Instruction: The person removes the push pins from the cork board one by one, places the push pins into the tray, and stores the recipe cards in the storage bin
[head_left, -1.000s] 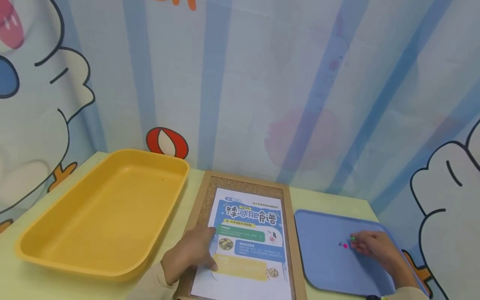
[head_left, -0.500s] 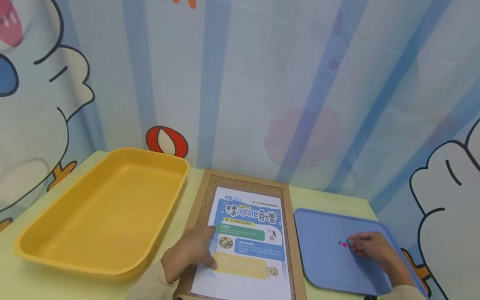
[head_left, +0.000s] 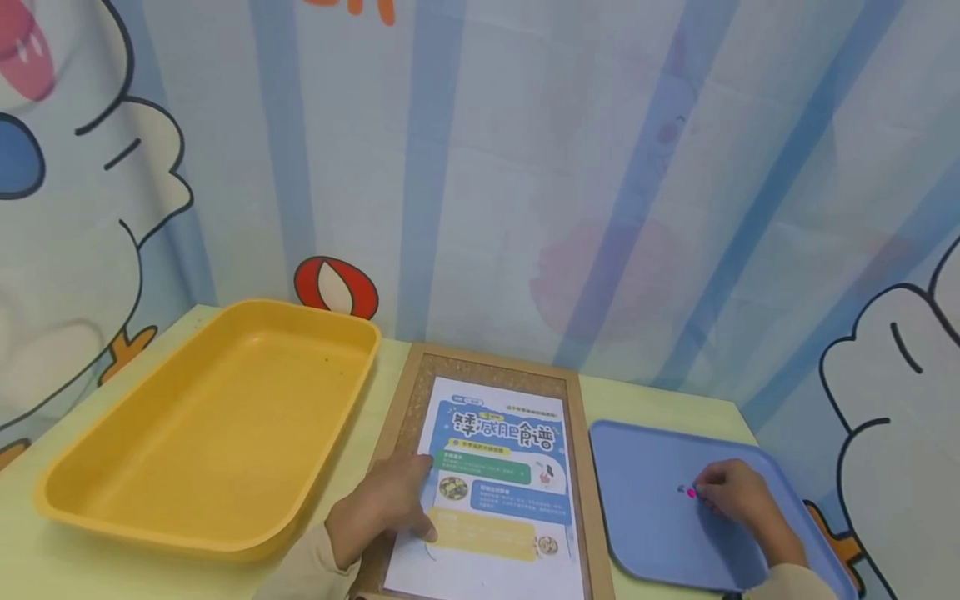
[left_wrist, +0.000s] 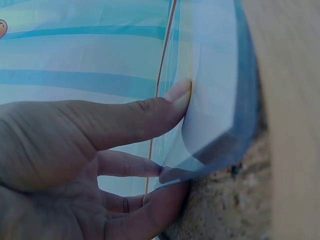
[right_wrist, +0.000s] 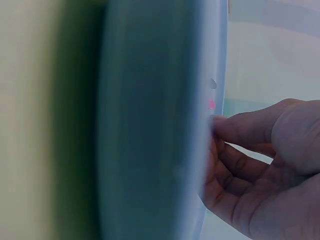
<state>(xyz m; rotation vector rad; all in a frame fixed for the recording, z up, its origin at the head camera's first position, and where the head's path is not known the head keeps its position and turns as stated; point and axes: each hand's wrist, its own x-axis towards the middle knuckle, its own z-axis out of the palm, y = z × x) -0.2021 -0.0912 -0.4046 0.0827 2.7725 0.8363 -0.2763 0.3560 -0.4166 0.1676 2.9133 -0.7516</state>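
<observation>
My left hand [head_left: 390, 500] rests on the left edge of a printed sheet [head_left: 495, 475], thumb and fingers spread. In the left wrist view the thumb [left_wrist: 145, 115] lies on the sheet's clear-looking cover, its other fingers curving at the edge over cork. The sheet lies on a wood-framed cork board [head_left: 411, 392]. Over the blue tray [head_left: 645, 467] my right hand [head_left: 738, 496] holds thumb and index finger pinched together, low beside a small pink piece [head_left: 691, 493] and a small greyish piece [head_left: 681, 488]. The green piece seen at these fingertips before is now hidden.
A large yellow bin [head_left: 225, 433] stands left of the board on a pale yellow table [head_left: 652, 396]. Behind the table hangs a striped cartoon backdrop [head_left: 495, 167]. The tray's raised rim fills much of the right wrist view.
My right hand has shifted slightly left toward the pink piece, and the green piece at its fingertips has gone out of sight. The left hand has stayed on the sheet.
</observation>
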